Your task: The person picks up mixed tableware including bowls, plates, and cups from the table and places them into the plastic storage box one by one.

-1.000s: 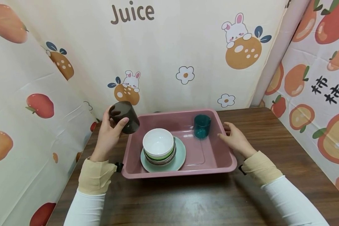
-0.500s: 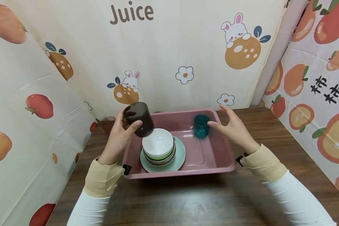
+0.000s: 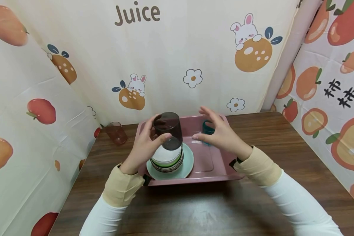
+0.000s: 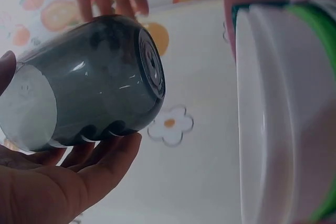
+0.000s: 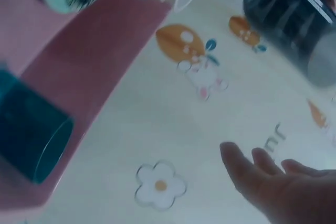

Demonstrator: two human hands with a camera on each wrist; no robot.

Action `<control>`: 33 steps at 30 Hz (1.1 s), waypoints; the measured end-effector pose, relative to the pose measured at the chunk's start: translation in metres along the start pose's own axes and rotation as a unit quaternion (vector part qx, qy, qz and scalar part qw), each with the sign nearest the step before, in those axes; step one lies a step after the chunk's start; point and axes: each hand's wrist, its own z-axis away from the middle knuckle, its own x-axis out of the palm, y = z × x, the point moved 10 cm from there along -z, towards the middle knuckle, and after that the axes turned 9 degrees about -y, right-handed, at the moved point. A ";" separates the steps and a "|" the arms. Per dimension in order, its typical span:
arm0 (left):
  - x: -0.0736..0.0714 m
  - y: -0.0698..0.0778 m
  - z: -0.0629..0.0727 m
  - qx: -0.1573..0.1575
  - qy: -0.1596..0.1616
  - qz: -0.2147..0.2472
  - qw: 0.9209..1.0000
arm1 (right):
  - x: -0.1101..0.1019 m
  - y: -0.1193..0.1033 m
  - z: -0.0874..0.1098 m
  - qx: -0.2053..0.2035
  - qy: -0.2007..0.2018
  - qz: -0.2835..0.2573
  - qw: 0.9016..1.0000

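My left hand [image 3: 144, 146] grips a dark grey see-through cup [image 4: 100, 87], held in the air over the stacked bowls [image 3: 165, 160]. The top bowl is white with a green one beneath, and the stack rests on a pale green plate [image 3: 188, 160] in the pink basin [image 3: 203, 178]. My right hand [image 3: 225, 136] reaches over the basin with fingers spread, apart from the grey cup and holding nothing. Behind it, partly hidden in the head view, a teal cup [image 5: 31, 127] stands in the basin's far right part.
A reddish see-through cup [image 3: 117, 133] stands on the wooden table [image 3: 188, 209], left of the basin. Printed curtains [image 3: 171, 49] hang behind the table and at both sides.
My left hand has carried the grey cup rightward over the bowls, uncovering the reddish cup. My right hand has left the basin's right rim and moved left toward the grey cup.
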 end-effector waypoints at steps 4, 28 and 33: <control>0.019 0.005 -0.004 0.006 -0.030 0.003 1.000 | 0.022 -0.014 -0.004 -0.028 -0.034 -0.004 0.999; 0.043 -0.001 -0.006 -0.019 -0.035 0.009 0.999 | 0.042 -0.023 -0.009 -0.065 -0.026 -0.011 0.998; 0.042 0.000 -0.005 -0.017 -0.038 -0.001 0.999 | 0.041 -0.024 -0.010 -0.071 -0.021 -0.005 0.997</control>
